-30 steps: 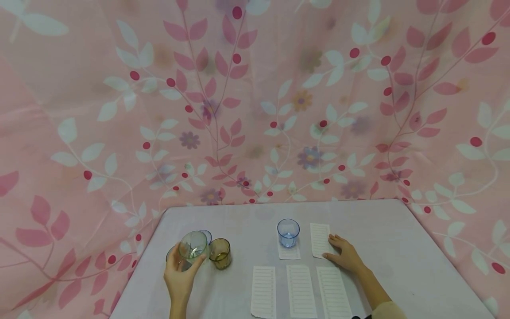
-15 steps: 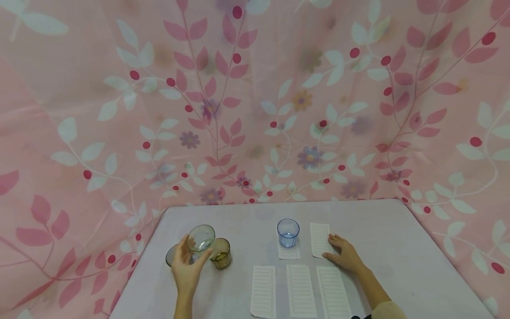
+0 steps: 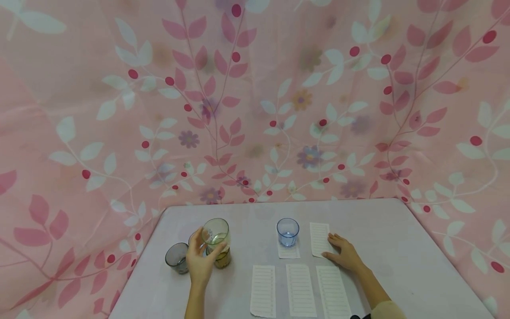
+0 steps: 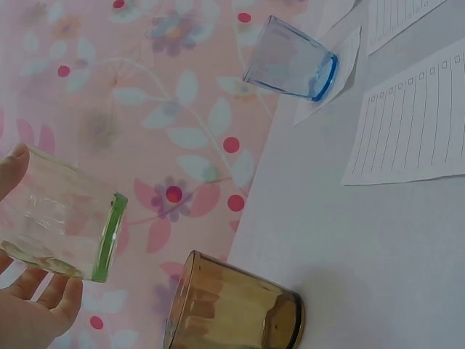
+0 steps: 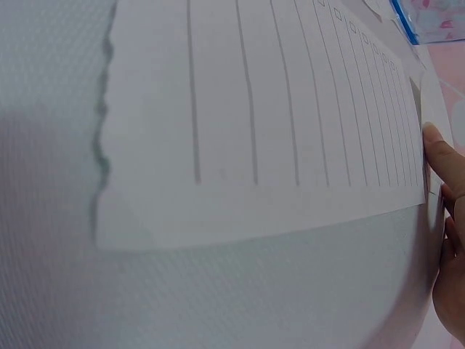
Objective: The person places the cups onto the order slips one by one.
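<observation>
Grasping see-through pale-green tumbler (image 3: 216,232) in left grip (image 3: 200,260); right grip (image 3: 345,256) relaxed, touching lined paper (image 3: 319,239)

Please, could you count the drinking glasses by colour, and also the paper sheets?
Green-tinted transparent glass tumbler, held in the left hand: 1
Amber transparent glass tumbler: 1
Grey transparent glass tumbler: 1
Blue transparent glass tumbler: 1
Glass tumbler partly hidden behind the left hand, colour unclear: 1
White rectangular lined paper sheets: 5
Total: 10
</observation>
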Available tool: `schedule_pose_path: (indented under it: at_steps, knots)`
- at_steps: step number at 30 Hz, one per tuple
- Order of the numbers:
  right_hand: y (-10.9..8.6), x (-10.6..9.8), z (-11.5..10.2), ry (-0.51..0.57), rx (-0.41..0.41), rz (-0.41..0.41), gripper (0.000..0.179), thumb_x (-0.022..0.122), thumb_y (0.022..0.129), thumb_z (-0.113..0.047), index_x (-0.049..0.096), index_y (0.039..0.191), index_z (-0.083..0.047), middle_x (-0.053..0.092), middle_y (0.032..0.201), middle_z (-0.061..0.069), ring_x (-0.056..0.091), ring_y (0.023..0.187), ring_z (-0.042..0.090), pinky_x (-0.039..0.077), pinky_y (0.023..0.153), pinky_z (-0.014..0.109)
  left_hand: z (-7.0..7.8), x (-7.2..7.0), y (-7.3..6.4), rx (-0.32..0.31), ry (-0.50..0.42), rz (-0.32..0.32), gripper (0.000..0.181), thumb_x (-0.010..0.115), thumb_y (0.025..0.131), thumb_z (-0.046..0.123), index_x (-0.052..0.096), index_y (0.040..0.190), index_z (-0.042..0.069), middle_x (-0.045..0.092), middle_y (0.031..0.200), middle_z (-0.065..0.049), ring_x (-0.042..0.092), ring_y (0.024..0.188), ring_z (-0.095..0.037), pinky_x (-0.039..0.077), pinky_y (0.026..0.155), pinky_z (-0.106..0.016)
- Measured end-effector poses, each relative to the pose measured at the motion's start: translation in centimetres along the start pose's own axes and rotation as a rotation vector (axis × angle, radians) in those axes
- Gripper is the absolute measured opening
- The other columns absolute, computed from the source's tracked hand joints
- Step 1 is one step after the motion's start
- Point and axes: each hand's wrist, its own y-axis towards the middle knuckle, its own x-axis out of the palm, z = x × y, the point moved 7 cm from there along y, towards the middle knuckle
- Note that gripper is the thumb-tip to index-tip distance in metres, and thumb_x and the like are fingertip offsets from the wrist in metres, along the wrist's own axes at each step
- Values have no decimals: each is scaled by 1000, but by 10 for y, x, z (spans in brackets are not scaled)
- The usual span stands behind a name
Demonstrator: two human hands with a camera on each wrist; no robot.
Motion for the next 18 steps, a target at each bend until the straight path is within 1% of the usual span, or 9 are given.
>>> schedule_pose_path:
  at_steps: [2, 4, 8, 10, 12, 15, 18]
  knots:
    - [0, 0, 0, -2, 1, 0, 64, 79, 74, -23, 55, 118, 17, 51, 130, 28, 39, 126, 48, 33, 101, 62, -2, 5, 1, -12, -9, -13, 72, 80, 66, -7, 45, 129, -13, 57, 121, -24, 53, 108, -32, 47, 91, -18]
    - [0, 0, 0, 2, 0, 3, 64, 79, 74, -23, 55, 118, 17, 51, 130, 28, 39, 125, 48, 33, 101, 62, -9, 10, 2, -27, -37, -20, 73, 81, 66, -7, 46, 130, -11, 57, 121, -23, 52, 110, -34, 47, 93, -22]
    - [-1, -1, -1, 4, -8, 10, 64, 79, 74, -22, 55, 118, 17, 51, 129, 28, 39, 125, 48, 33, 100, 62, -26, 18, 6, -44, -83, -27, 75, 82, 65, -5, 47, 131, -6, 57, 123, -23, 53, 111, -29, 46, 96, -22]
    - [-2, -1, -1, 0, -16, 19, 63, 80, 73, -22, 56, 117, 17, 52, 129, 28, 40, 124, 48, 34, 99, 62, -31, 22, 6, -37, -101, -34, 75, 83, 64, -4, 48, 131, -5, 57, 123, -24, 54, 110, -27, 46, 96, -22]
    - [-2, -1, -2, 0, -30, 30, 63, 80, 72, -21, 56, 116, 17, 52, 127, 29, 41, 123, 49, 34, 98, 63, -32, 26, 7, -25, -114, -39, 75, 83, 64, -4, 48, 130, -5, 57, 122, -24, 54, 110, -27, 47, 95, -23]
    - [-2, -2, -3, -6, -44, 41, 62, 80, 72, -20, 56, 115, 18, 53, 126, 30, 41, 122, 50, 34, 97, 63, -30, 31, 7, -10, -114, -41, 75, 83, 63, -5, 49, 130, -5, 58, 121, -23, 55, 110, -30, 48, 95, -28]
    - [-2, -1, -2, 0, -34, 29, 63, 79, 73, -21, 55, 116, 18, 51, 128, 30, 40, 123, 50, 33, 98, 63, -24, 36, 7, -5, -106, -43, 74, 82, 62, -8, 49, 129, -7, 59, 120, -24, 54, 110, -36, 48, 95, -39]
